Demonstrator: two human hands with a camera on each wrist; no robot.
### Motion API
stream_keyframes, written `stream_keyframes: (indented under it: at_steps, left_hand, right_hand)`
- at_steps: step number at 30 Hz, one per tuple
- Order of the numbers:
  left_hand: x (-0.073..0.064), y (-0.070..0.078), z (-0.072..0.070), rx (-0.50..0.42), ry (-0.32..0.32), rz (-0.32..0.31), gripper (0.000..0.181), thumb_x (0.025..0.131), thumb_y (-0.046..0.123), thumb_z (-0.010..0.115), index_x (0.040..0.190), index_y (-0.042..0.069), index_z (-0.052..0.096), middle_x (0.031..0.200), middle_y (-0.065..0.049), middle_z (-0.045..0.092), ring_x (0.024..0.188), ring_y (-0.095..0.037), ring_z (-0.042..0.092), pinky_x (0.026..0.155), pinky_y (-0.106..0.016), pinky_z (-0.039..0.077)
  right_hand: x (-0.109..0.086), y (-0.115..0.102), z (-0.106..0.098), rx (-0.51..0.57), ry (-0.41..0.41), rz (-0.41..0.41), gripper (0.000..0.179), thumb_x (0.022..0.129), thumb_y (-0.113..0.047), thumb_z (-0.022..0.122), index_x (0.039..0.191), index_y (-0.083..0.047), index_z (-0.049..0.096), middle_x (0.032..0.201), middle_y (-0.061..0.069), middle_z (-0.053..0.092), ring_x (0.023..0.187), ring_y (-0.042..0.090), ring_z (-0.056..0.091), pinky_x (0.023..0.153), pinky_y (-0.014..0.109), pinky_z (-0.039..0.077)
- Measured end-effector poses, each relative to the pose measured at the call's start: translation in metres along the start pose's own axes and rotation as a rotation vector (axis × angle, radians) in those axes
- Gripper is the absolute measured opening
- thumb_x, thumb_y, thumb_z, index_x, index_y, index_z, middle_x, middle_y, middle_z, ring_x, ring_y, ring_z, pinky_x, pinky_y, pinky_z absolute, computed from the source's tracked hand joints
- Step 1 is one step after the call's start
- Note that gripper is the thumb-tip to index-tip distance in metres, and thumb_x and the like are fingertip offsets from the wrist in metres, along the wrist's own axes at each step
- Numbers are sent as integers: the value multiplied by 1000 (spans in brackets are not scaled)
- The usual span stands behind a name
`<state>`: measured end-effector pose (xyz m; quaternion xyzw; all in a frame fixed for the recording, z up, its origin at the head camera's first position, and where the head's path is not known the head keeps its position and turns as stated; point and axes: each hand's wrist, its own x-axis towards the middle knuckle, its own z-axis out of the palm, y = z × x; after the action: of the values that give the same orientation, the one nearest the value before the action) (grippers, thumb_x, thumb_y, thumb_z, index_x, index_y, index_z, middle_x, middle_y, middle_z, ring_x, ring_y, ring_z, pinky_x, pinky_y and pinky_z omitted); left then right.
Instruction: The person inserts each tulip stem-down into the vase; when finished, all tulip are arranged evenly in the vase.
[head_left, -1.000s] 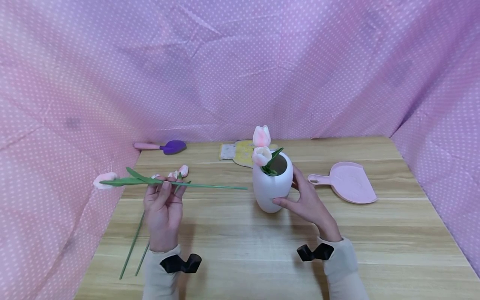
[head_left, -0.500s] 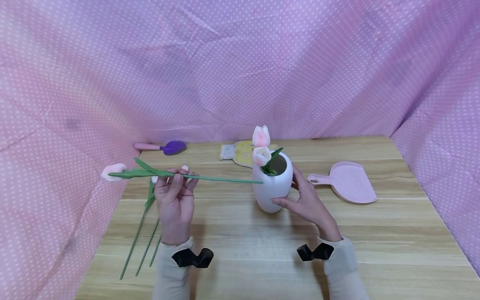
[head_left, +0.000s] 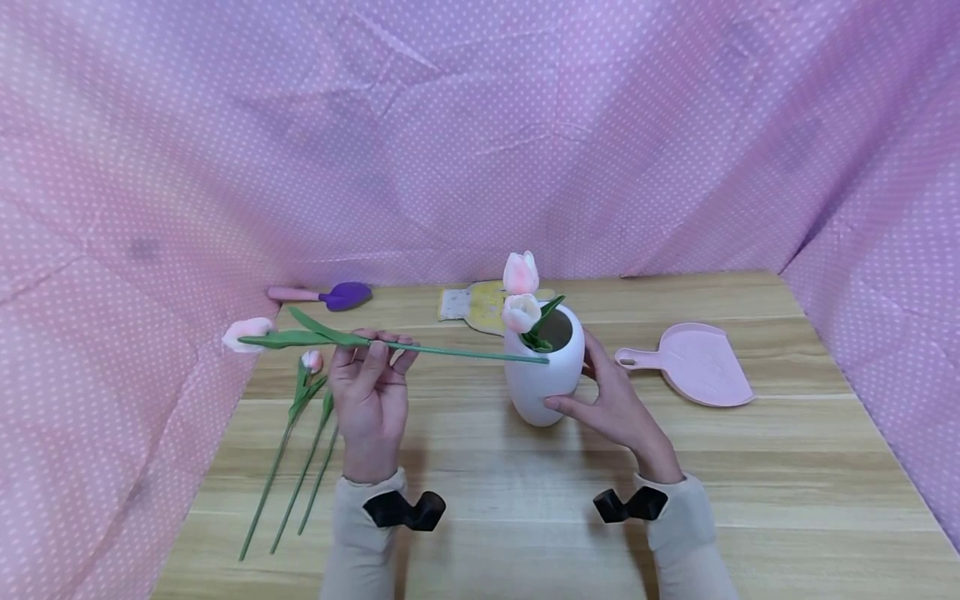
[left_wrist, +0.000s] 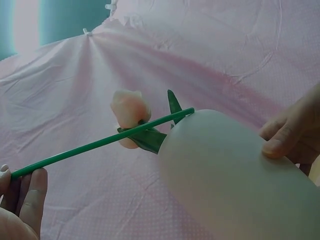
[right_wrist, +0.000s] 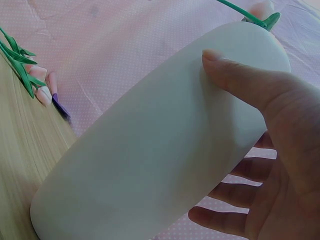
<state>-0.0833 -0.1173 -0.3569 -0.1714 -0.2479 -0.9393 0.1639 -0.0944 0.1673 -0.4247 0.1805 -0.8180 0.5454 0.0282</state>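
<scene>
Between thumb and fingers my left hand pinches an artificial tulip by its green stem, held nearly level with the pale pink bloom to the left. The stem's bare end overlaps the front of the white vase just below the rim in the head view; in the left wrist view the stem crosses before the rim. My right hand grips the vase's right side, thumb in front, fingers curving behind. Two pink-white tulips with green leaves stand in the vase, leaning to its left side.
Several tulips lie on the table at the left. A purple trowel with a pink handle is at the back left. Behind the vase lies a yellow and grey flat item. A pink dustpan lies to the right; polka-dot cloth surrounds the table.
My left hand has carried the tulip rightward and slightly up, bringing its stem end from left of the vase to in front of its rim. My right hand stays on the vase.
</scene>
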Motion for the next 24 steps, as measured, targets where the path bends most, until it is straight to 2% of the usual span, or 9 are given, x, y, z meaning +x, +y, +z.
stream_keyframes:
  at_steps: [16, 24]
  left_hand:
    - [2, -13, 15, 98, -19, 85, 14, 94, -12, 56, 99, -3, 66, 89, -15, 75, 81, -29, 76, 76, -37, 67]
    - [2, -16, 19, 155, -69, 163, 17, 93, -16, 55, 98, -4, 66, 89, -16, 75, 82, -28, 76, 76, -39, 67]
  right_hand:
    - [0, 0, -1, -9, -3, 7, 99, 77, -20, 88, 156, -26, 28, 146, 8, 54, 133, 29, 53, 109, 55, 51]
    - [0, 2, -2, 5, -6, 4, 100, 77, -19, 88, 156, -29, 28, 146, 7, 54, 134, 28, 53, 110, 56, 50]
